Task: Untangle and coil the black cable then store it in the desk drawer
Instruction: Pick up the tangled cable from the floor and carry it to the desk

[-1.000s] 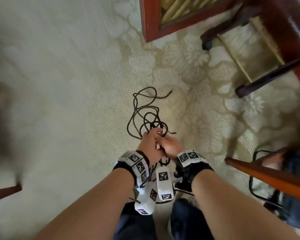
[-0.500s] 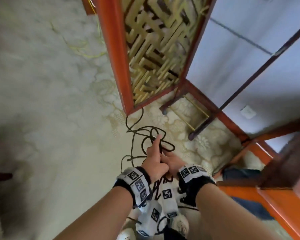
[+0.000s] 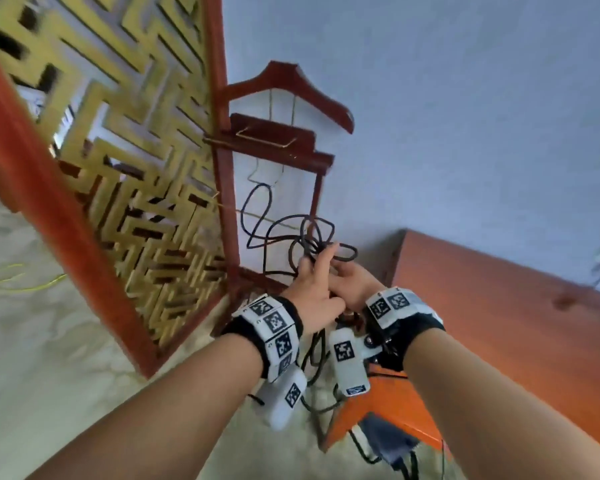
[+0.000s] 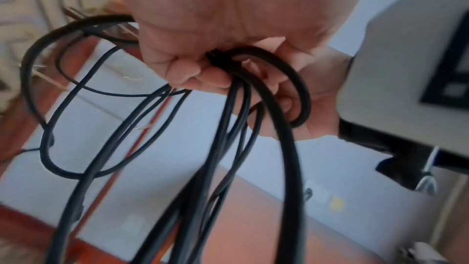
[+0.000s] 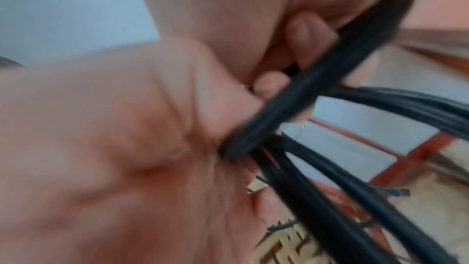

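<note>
Gripping the black cable (image 3: 293, 237) with the left hand (image 3: 310, 292) and right hand (image 3: 352, 285) pressed together, its loose loops spilling beyond the fingers, the person is seemingly still untangling; next likely needs separating one strand for coiling.

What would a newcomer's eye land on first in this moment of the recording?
Most striking is the tangled black cable, its loops bunched in mid-air at centre, gripped by the left hand and the right hand pressed close together. Behind it to the left stands a red-framed gold lattice screen; an orange wooden desk lies at right.
</note>
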